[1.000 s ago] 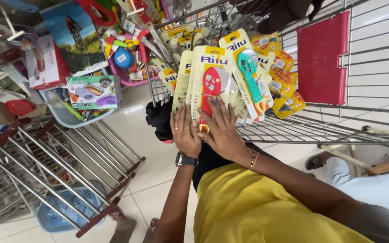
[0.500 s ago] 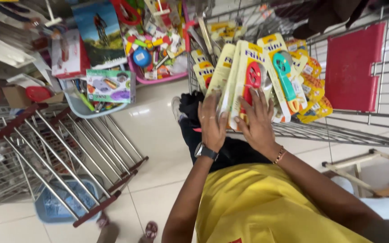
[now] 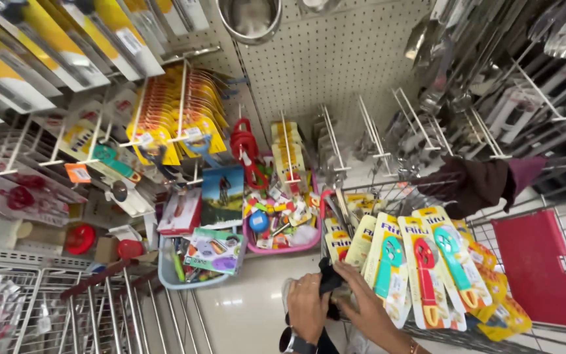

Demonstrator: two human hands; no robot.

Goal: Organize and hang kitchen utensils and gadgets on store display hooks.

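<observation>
Right hand: the right hand (image 3: 368, 308) lies flat, fingers spread and nearly straight, pressed against the near face of the carded packs (image 3: 420, 275); it closes on nothing, only steadies them.
Left hand: the left hand (image 3: 308, 307) is curled loosely round a dark cloth bundle (image 3: 330, 282) at the cart's near corner (whether it grips or merely cups it cannot be told); a dark watch (image 3: 294, 342) sits at the wrist.
Packs, position: a fan of yellow-headed cards, each carrying a handled kitchen tool in teal or red, standing on edge inside the wire cart (image 3: 558, 328) and leaning on its near rim.
Key relation: the packs lie up and to the right of the right hand, touching it; their long axis runs upward away from the wrist, tilted slightly left. The right hand is the nearer; the left is just beside, apart from the cards.
Cart contents: a red flat panel (image 3: 535, 269) at the far side; a maroon cloth (image 3: 479, 183) draped over the rim.
Surroundings: pegboard wall (image 3: 335, 59) with bare hooks; hanging yellow packets (image 3: 171, 111); a pink basket (image 3: 283, 236) and a pale blue basket (image 3: 165, 272) of small goods on the floor (image 3: 250, 308).
</observation>
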